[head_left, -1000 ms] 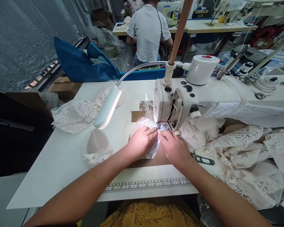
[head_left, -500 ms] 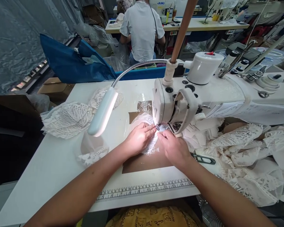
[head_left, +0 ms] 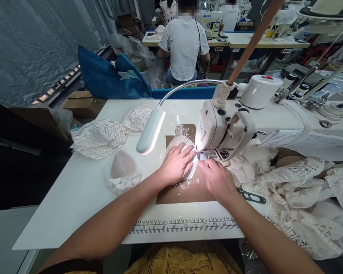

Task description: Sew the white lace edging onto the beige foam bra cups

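Observation:
Under the head of the white sewing machine (head_left: pixel 210 127) lies a white lace piece (head_left: pixel 175 140), lit by the lamp. My left hand (head_left: pixel 177 163) rests flat on the lace, its fingers apart and pointing toward the needle area. On the other side of the presser foot, my right hand (head_left: pixel 219 179) has thumb and forefinger pinched at the lace's near edge. The fingers hide part of that edge. Brown sheeting (head_left: pixel 171 195) covers the table surface beneath both hands.
A lamp (head_left: pixel 151 129) on a bendable neck hangs left of the machine. Lace cups (head_left: pixel 98 139) lie on the left of the white table (head_left: pixel 82 190). Lace pieces (head_left: pixel 305 190) are heaped at right, beside dark green thread snips (head_left: pixel 251 196). Ahead sits a person (head_left: pixel 184 49).
The camera view has shifted, so the scene sits farther right. My left hand's fingers have spread and flattened on the lace. My right hand stays pinched near the presser foot.

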`<state>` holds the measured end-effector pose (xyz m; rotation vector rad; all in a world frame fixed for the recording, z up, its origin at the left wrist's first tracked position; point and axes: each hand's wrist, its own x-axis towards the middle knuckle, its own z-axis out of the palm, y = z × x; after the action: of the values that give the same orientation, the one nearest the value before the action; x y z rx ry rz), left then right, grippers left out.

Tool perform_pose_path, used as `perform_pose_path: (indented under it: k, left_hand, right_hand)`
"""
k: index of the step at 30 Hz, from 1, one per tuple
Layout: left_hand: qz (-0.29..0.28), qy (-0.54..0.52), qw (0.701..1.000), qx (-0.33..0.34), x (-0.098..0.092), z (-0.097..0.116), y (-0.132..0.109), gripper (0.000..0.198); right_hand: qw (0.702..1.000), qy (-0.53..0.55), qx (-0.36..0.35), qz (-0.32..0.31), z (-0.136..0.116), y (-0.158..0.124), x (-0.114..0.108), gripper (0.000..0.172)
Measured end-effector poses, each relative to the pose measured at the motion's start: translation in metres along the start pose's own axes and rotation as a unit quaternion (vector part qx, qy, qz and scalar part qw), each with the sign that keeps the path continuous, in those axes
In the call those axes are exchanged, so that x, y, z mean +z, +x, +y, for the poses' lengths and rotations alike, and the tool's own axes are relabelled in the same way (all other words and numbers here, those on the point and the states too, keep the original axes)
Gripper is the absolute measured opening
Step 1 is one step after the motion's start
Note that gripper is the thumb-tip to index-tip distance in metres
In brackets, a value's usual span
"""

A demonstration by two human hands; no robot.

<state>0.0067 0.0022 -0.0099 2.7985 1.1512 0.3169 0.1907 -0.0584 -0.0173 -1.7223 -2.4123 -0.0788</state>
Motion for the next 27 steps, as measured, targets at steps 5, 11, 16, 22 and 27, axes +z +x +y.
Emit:
perform_pose_path:
  k: [5, 11, 16, 22, 27]
  left_hand:
    - [-0.039, 0.022, 0.996, -0.076, -0.018, 0.004, -0.009, 0.043]
    - [-0.032, 0.004, 0.99, -0.136, -0.066, -0.017, -0.099, 0.063]
    - [0.028, 0.03, 0.958, -0.285, -0.057, -0.044, -0.19, 0.048]
    - [0.21, -0.056, 0.917, -0.333, -0.049, -0.02, -0.232, 0.031]
    - [0.286, -0.153, 0.932, -0.16, -0.055, 0.029, -0.209, 0.034]
  right_hand:
    - [1.0, -0.001, 0.017, -0.005, -0.001, -0.003, 0.001, 0.05]
    - [1.0, 0.0, 0.002, 0.016, 0.002, -0.007, 0.002, 0.043]
    - [1.0, 0.011, -0.006, 0.018, 0.004, -0.007, 0.002, 0.041]
    - [0.964, 0.264, -0.034, 0.004, 0.002, -0.015, -0.019, 0.033]
    - [0.77, 0.599, 0.032, -0.218, -0.022, -0.032, -0.044, 0.049]
